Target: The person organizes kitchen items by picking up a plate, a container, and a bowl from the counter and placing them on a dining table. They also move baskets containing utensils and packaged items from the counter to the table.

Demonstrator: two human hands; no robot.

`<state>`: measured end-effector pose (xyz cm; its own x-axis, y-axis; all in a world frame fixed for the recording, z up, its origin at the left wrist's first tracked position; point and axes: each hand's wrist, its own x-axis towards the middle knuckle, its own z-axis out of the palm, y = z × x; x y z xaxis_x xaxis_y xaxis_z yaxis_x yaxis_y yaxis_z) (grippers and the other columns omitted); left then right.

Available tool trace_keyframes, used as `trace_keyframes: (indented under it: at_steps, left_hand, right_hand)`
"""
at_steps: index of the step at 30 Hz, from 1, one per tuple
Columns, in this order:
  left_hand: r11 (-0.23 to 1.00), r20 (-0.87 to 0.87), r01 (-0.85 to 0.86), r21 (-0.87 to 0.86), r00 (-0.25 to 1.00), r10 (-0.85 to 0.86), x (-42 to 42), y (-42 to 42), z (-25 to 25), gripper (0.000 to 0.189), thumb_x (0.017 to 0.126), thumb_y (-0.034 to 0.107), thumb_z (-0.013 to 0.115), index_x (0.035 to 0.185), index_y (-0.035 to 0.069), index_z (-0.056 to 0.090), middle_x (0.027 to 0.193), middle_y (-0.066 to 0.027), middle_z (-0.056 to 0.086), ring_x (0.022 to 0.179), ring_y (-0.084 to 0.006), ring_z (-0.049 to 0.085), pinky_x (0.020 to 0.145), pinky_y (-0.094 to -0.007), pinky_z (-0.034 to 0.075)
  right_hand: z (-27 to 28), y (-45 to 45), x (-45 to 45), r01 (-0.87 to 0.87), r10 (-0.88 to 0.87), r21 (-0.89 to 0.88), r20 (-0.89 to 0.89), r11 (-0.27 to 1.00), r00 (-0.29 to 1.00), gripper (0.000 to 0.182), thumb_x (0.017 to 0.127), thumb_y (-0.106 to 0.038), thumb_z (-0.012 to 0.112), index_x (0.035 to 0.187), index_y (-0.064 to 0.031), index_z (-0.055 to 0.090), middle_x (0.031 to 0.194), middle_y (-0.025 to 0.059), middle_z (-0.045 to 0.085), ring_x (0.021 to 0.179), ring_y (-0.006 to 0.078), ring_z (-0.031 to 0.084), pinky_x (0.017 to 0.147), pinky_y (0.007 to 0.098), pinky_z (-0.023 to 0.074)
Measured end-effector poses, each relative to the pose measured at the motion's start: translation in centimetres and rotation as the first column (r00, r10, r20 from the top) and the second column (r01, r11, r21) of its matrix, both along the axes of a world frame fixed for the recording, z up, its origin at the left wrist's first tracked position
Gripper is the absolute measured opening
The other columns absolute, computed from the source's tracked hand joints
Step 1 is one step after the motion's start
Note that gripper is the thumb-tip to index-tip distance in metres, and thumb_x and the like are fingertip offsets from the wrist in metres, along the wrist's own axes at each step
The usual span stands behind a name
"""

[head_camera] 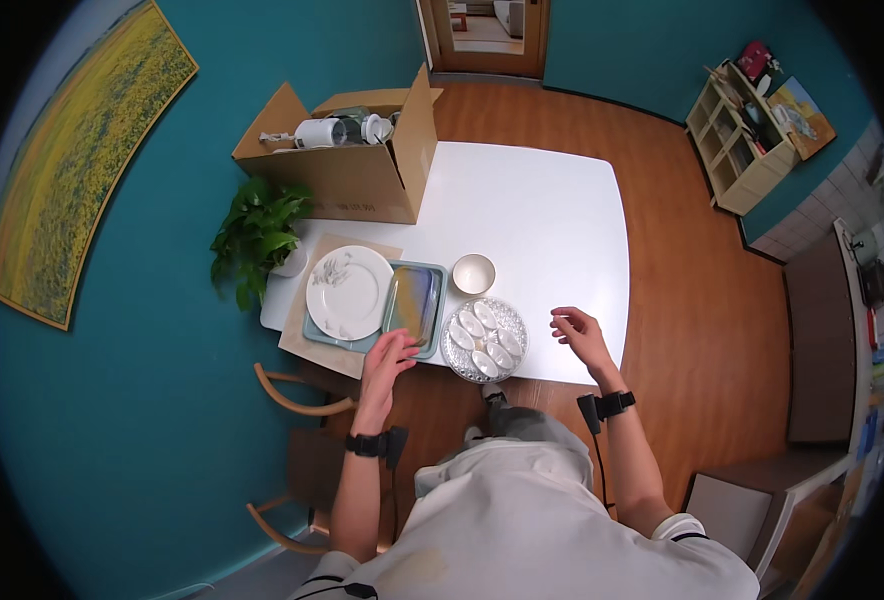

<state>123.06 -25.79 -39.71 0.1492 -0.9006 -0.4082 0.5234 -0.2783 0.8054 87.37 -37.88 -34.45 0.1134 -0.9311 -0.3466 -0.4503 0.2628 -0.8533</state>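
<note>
My left hand [387, 367] holds nothing, with its fingers spread over the front edge of a blue-green tray [329, 339]. A large white plate [352, 296] with a grey floral pattern rests on the tray's left part. Beside it, also on the tray, lies a glossy rectangular dish [414, 296] in yellow and violet. Bare too, my right hand [583, 341] hovers with loosely curled fingers near the table's right front edge. Between my hands stands a cut-glass plate [482, 341] bearing several white oval spoons or small dishes [485, 363]. Just behind it is a white bowl [473, 274].
The white table [539, 225] carries an open cardboard box [359, 180] with appliances inside, at the back left. A potted plant [262, 232] stands left. Under the tray lies a beige mat [337, 361]. A wooden chair [303, 405] is at the left front; a shelf unit [746, 142] stands far right.
</note>
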Motion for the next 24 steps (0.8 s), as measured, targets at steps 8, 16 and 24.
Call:
trace_keyframes:
  at_steps: [8,16,24]
  left_hand:
    - [0.989,0.109,-0.146,-0.008,0.983,0.146,4.4,8.3,2.6,0.033,0.104,0.026,0.055,0.126,0.003,0.060,0.113,-0.0092,0.067,0.097,-0.0130,0.064,0.081,-0.0262,0.052]
    - [0.992,-0.013,-0.123,-0.004,0.992,0.123,0.5,6.7,0.6,0.031,0.103,0.026,0.055,0.122,0.002,0.059,0.104,-0.0073,0.066,0.092,-0.0136,0.065,0.078,-0.0272,0.053]
    - [0.955,-0.280,0.129,0.266,0.959,-0.051,-12.4,4.6,-8.8,0.032,0.101,0.032,0.058,0.114,0.003,0.059,0.106,-0.0094,0.066,0.097,-0.0224,0.067,0.084,-0.0358,0.056]
  right_hand:
    - [10.3,5.4,0.3,-0.040,0.022,-0.197,-0.094,0.980,0.995,0.030,0.096,-0.024,0.066,0.117,-0.0035,0.067,0.095,0.0047,0.070,0.084,0.0112,0.064,0.074,0.0263,0.0516]
    - [13.9,11.5,-5.0,-0.014,-0.014,-0.226,-0.120,0.974,0.993,0.028,0.096,-0.022,0.066,0.117,-0.0021,0.067,0.095,0.0052,0.070,0.084,0.0108,0.064,0.074,0.0258,0.0514]
    - [11.8,14.5,-11.0,0.022,-0.017,-0.034,0.125,0.999,0.992,0.024,0.099,-0.019,0.062,0.116,-0.0020,0.067,0.099,0.0056,0.071,0.087,0.0104,0.065,0.076,0.0239,0.0520]
